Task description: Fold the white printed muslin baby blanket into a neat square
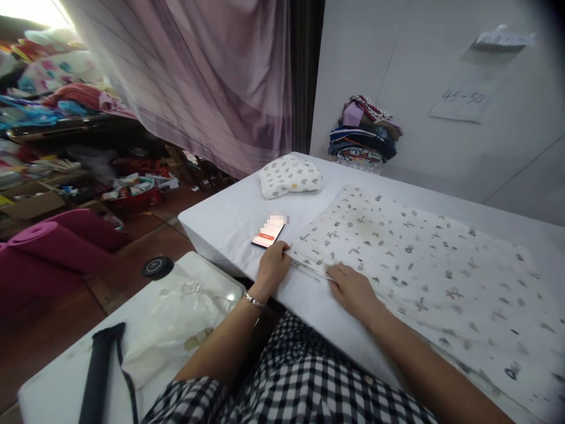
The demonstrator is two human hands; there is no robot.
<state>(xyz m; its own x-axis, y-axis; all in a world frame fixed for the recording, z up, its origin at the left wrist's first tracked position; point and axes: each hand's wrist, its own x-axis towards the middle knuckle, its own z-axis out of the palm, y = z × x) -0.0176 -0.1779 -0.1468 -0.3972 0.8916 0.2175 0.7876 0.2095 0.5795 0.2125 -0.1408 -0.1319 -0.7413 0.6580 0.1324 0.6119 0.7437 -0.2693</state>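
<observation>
A thin white cloth (392,247) with small grey and black prints lies spread over the white-covered table (229,218). At its near left corner, my left hand (274,266) has its fingers pinched on the edge. My right hand (353,290) grips the near edge a little further right, with its fingertips curled at the layered hem. Just beyond my left hand lies a phone (268,231) with a lit screen, partly blurred out. A folded white cloth with grey prints (291,175) sits near the far left corner of the table.
Folded clothes (364,138) are stacked at the wall. Left of me, a lower white table (57,377) bears a plastic bag (176,312), a black strapped object (99,371) and a round black item (158,267). Pink rolls (62,247) and a purple curtain (212,76) stand beyond.
</observation>
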